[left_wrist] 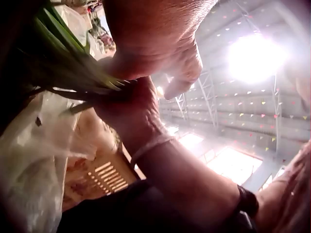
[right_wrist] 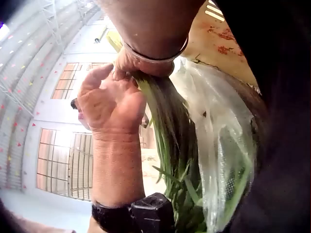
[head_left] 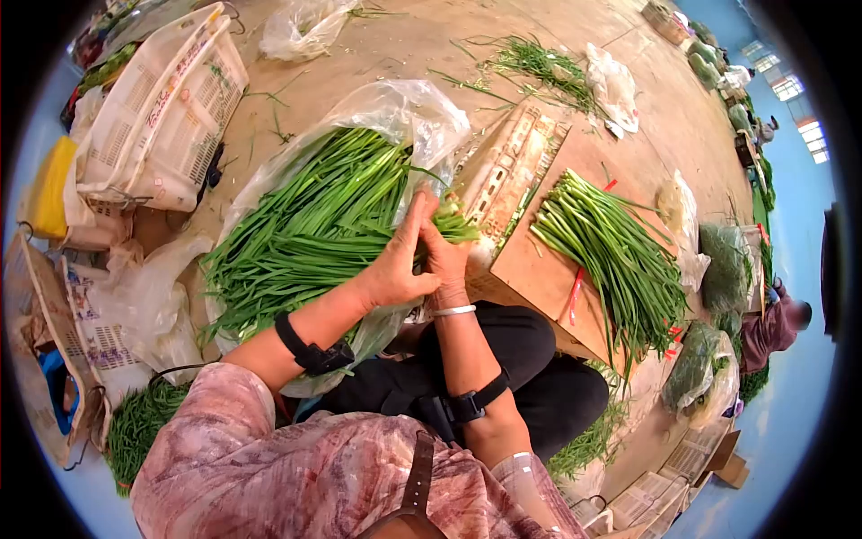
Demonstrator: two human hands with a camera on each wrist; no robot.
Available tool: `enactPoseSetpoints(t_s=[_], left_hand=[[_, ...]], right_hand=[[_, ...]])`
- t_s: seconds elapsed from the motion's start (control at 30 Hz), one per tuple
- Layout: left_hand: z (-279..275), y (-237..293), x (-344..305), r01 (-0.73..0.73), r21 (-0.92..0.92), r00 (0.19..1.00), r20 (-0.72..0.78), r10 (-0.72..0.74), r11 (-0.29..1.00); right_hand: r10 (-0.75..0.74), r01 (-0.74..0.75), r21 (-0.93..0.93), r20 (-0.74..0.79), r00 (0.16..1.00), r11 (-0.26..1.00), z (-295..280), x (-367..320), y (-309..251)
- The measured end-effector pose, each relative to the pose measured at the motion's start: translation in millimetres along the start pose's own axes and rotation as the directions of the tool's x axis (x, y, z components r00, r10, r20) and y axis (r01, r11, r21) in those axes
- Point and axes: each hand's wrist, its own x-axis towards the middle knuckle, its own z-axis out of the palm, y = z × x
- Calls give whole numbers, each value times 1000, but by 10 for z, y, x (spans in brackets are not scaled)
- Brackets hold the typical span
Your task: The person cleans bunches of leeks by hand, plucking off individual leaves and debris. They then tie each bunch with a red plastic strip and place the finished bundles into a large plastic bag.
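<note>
My right hand [head_left: 446,256], with a white bangle at the wrist, grips a bunch of garlic chives [right_wrist: 170,111] near its stem ends. The pale stem ends [head_left: 453,225] stick out past that hand. Right beside it is my left hand [head_left: 400,242], its fingers stretched along the bunch and the thumb held out. In the right wrist view the left palm [right_wrist: 116,104] faces the bunch, bare. Under both hands, a large heap of chives [head_left: 314,207] fills an open clear plastic bag [head_left: 386,99]. Part of the bunch is hidden behind the hands.
To the right, a pile of chives [head_left: 611,251] lies across red strips on a brown board [head_left: 521,260]. An overturned crate [head_left: 507,171] stands beside the board. Stacked white crates [head_left: 171,117] are at the left. Loose chives [head_left: 539,67] litter the floor; another person [head_left: 772,328] sits far right.
</note>
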Motion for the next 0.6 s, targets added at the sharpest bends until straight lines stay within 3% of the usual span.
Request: enactPoseSetpoints(t_s=[0.03,0.1,0.13,0.17,0.23,0.3,0.33,0.37,0.4,0.43,0.47,0.5,0.53,0.57,0.6], left_hand=[[64,0,-44,5,0,1000,-4,-5,1000],[151,10,-104,53,-467,989,-97,-111,883],[104,81,-128,121,-525,980,-71,-185,843],[7,249,-77,247,-588,931,-75,-356,770],[-367,245,126,417,-368,891,-18,-455,831],[-761,223,377,342,-106,939,64,-337,934],[-855,210,482,337,-62,923,216,-317,939],[-867,131,552,339,-66,923,218,-318,939],[-828,37,617,374,2,827,452,-335,927],[-749,-6,661,390,76,670,661,-339,918],[-613,79,631,525,-37,571,756,-319,850],[-446,-99,561,678,-82,408,868,-281,730],[-295,-95,495,771,-125,311,930,-198,625],[-127,-36,384,853,-141,217,972,-95,503],[58,56,244,953,-176,189,982,-29,246]], right_hand=[[7,-10,-39,-86,996,999,-46,2,54],[-5,2,-21,-171,985,1000,-193,30,104],[84,-55,128,-230,970,990,-130,-17,-25],[96,-46,234,-209,973,971,-155,-12,-43],[137,-90,249,-180,974,964,-198,-91,-177],[132,-95,229,-154,979,969,-193,-273,-324],[118,-109,272,-17,993,956,-154,-383,-427],[97,-131,312,121,988,941,-93,-503,-538],[90,-130,264,161,983,956,6,-645,-677],[81,-129,201,231,970,971,69,-740,-805],[28,-110,235,329,944,966,149,-805,-948],[-31,-92,269,421,906,959,215,-868,-1098],[-35,-92,269,431,901,959,221,-930,-1270],[-97,-88,358,468,878,929,185,-937,-1397],[-173,-22,356,506,845,934,101,-900,-1534]])
